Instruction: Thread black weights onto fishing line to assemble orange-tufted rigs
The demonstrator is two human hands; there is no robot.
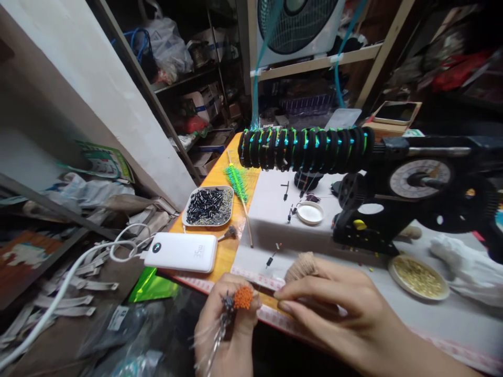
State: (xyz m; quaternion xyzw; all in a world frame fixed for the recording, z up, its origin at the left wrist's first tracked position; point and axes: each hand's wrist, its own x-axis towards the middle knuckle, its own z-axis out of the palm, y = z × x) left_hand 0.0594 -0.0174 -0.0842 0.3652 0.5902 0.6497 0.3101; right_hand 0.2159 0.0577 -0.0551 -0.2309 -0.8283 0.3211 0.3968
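a person's left hand closes in a fist around a silvery twisted strand, with a round, bumpy orange cluster and a dark grey tuft at its top. the cluster is apparently left exposed so the right hand can reach it, and the fist seems to steady the strand. the right hand, one finger wrapped in brown binding, brings thumb and forefinger almost together; whether a fine thread lies between them cannot be told. a shallow white tray of small black tubes and a round dish of gold-coloured bits flank the workspace, presumably for easy reach. the orange cluster sits at the left fist's upper edge, beside the thumb, just left of the right fingertips and apart from them.
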